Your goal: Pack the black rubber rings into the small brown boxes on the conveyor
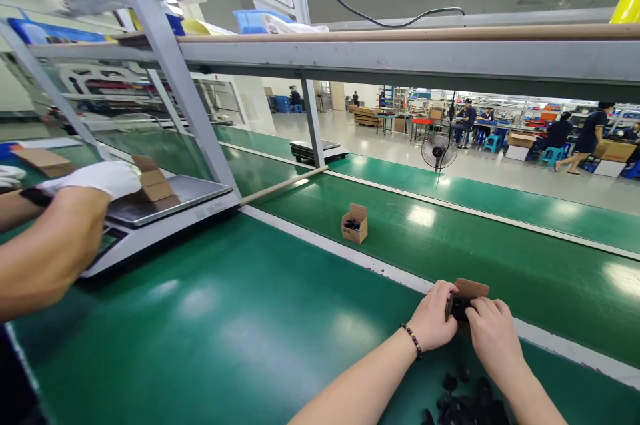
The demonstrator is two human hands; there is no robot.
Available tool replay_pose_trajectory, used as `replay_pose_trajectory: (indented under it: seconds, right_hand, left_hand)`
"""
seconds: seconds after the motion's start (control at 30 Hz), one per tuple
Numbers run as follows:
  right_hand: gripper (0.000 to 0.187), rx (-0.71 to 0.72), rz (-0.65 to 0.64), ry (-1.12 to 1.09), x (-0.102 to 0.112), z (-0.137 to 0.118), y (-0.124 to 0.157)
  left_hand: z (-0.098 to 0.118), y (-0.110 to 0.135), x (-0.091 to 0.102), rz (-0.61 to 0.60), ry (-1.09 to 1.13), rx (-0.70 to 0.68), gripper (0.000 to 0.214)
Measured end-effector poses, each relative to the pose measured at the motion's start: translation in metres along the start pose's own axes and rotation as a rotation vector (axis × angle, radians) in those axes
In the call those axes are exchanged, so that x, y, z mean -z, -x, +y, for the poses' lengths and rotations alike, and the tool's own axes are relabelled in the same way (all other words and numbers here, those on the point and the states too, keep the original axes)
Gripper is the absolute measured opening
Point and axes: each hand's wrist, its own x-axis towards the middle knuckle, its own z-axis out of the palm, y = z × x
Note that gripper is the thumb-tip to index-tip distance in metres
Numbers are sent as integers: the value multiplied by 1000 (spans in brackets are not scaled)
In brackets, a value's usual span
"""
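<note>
My left hand [436, 318] is closed around the left side of a small brown cardboard box [471, 289], whose lid flap stands up. Curled over the near right side of the same box is my right hand [493, 330], its fingertips at the opening. Dark pieces show inside, partly hidden by my fingers. A loose pile of small black parts [467, 405] lies on the green surface below my hands; their exact kind is unclear. Another open cardboard box [355, 224] with black parts in it stands farther off on the green belt.
At left, a co-worker's white-gloved hand [113, 178] touches a cardboard box [154, 184] on a weighing scale [200, 188]. A grey metal frame with a shelf [375, 55] spans overhead. A second scale [320, 148] and a fan [439, 150] stand beyond the belt [500, 225].
</note>
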Motion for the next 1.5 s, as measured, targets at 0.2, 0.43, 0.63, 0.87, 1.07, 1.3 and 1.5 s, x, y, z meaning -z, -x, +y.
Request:
replay_pose_trajectory:
  seconds: [0.2,0.43,0.63,0.87,1.07,1.3,1.5]
  right_hand:
    - [24,132,59,-22,7,18,-8]
    - [37,196,-34,-82,-28,23,0]
    - [46,172,-138,-30,-32,11,4]
    - [44,155,18,28,-44,32,6]
    - [41,77,42,155,-65,84,-30]
    - [41,38,36,127,-64,71,-38]
    - [27,-155,38,-24,-11,81,38]
  left_hand:
    - [0,-1,-1,-13,-7,20,51]
    - [-1,-1,-2,-6,13,18,50]
    - [-4,-1,-4,12,60,28,48]
    - [-12,3,-11,88,160,63,57]
    - [-16,-2,-10,-11,-44,91,32]
    - [-1,0,-11,-570,-128,26,18]
    - [10,1,-7,-786,-227,-57,25]
